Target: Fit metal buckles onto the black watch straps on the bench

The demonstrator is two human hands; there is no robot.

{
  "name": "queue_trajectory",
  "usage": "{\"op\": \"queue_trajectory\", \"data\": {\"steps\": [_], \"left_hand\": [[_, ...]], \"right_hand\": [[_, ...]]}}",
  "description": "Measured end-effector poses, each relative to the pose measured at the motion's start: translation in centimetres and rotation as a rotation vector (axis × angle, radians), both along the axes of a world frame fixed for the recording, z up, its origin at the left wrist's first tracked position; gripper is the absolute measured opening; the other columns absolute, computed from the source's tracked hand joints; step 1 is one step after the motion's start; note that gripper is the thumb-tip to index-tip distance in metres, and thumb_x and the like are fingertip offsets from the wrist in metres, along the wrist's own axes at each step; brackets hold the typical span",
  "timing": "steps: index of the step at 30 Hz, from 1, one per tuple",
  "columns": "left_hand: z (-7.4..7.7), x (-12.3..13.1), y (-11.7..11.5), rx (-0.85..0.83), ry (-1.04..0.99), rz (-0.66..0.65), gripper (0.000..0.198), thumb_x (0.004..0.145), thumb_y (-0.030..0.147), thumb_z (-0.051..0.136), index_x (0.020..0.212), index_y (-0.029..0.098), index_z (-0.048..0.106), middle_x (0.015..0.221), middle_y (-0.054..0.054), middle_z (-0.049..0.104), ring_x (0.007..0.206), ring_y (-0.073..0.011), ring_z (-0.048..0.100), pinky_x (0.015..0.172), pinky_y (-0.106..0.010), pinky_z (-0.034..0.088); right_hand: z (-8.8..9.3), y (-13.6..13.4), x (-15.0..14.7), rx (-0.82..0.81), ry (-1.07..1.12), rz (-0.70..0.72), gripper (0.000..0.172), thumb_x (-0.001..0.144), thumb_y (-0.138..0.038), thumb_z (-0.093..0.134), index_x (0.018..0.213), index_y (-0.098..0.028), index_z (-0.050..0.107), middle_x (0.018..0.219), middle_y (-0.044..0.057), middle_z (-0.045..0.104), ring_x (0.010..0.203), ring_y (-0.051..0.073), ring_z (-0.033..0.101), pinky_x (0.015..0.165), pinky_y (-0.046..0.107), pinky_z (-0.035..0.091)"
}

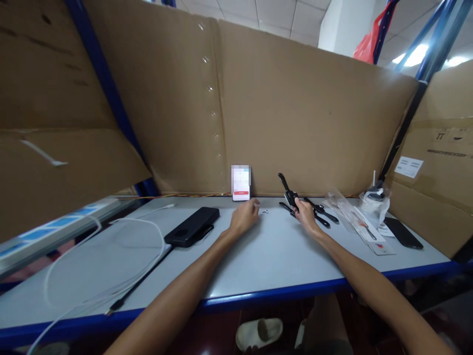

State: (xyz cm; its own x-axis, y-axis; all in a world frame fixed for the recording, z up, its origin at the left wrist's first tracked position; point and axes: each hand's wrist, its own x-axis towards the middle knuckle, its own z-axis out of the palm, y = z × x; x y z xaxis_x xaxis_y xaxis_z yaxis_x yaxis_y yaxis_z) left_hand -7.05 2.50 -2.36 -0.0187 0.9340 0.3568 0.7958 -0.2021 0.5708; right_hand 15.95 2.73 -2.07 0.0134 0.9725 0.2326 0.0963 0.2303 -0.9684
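A black two-handled spokeshave (290,195) is held up at a tilt by my right hand (304,214), whose fingers are closed round its lower part. Its upper handle points up and left, and a bit of bright metal shows at its middle. Under and beside that hand, more black-handled spokeshaves (322,212) lie on the table. My left hand (245,216) rests just in front of the upright phone (241,185), fingers loosely curved and apart, with nothing visible in them. Close to its fingertips lie a few tiny metal pieces (265,211), too small to name.
A black power bank (192,226) and looped white cable (162,236) lie left, by a power strip (55,228). On the right are clear packaging (373,239), a plastic-wrapped white container (374,203) and a black phone (403,232). Cardboard (295,108) walls the back.
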Motion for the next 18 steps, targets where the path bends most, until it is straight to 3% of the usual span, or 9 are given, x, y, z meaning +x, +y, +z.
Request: {"op": "queue_trajectory", "data": {"steps": [2,4,10,15,18], "left_hand": [[-0.6,0.3,-0.3,-0.076,0.234,-0.018,0.036,0.097,0.031,0.047,0.127,0.020,0.062,0.106,-0.012,0.070,0.093,-0.0241,0.065,0.076,-0.031,0.045],[-0.9,0.6,-0.5,-0.112,0.343,-0.037,0.043,0.100,0.038,0.042,0.138,0.021,0.057,0.119,-0.016,0.068,0.100,-0.0273,0.066,0.081,-0.034,0.046],[-1.0,1.1,0.0,-0.098,0.458,-0.064,0.054,0.101,0.047,0.038,0.152,0.028,0.045,0.123,-0.016,0.068,0.103,-0.0309,0.067,0.086,-0.037,0.047],[-0.7,2.0,0.4,-0.107,0.435,-0.001,0.054,0.098,0.056,0.041,0.136,0.024,0.061,0.118,-0.018,0.069,0.100,-0.0328,0.068,0.082,-0.037,0.047],[-0.7,2.2,0.7,-0.119,0.408,0.020,0.047,0.096,0.052,0.046,0.125,0.022,0.067,0.115,-0.018,0.071,0.100,-0.0332,0.068,0.080,-0.036,0.046]], "right_hand": [[-0.4,0.1,-0.1,0.007,-0.008,0.006,0.057,0.082,-0.073,0.050,0.061,-0.020,0.049,0.048,-0.002,0.043,0.043,0.010,0.035,0.044,0.026,0.025],[-0.9,0.2,-0.4,0.021,-0.036,0.007,0.057,0.083,-0.072,0.049,0.060,-0.020,0.050,0.048,-0.002,0.044,0.043,0.010,0.035,0.046,0.026,0.026],[-2.6,0.7,-1.4,0.061,-0.167,-0.004,0.056,0.086,-0.067,0.042,0.058,-0.020,0.052,0.048,-0.002,0.046,0.047,0.012,0.041,0.051,0.026,0.030],[-2.8,0.8,-1.3,0.028,-0.215,-0.030,0.054,0.088,-0.063,0.041,0.060,-0.019,0.054,0.048,-0.002,0.047,0.050,0.014,0.046,0.053,0.026,0.032],[-2.8,0.7,-1.3,0.009,-0.221,-0.032,0.054,0.088,-0.063,0.042,0.059,-0.019,0.054,0.048,-0.002,0.046,0.049,0.014,0.045,0.053,0.026,0.032]]}}
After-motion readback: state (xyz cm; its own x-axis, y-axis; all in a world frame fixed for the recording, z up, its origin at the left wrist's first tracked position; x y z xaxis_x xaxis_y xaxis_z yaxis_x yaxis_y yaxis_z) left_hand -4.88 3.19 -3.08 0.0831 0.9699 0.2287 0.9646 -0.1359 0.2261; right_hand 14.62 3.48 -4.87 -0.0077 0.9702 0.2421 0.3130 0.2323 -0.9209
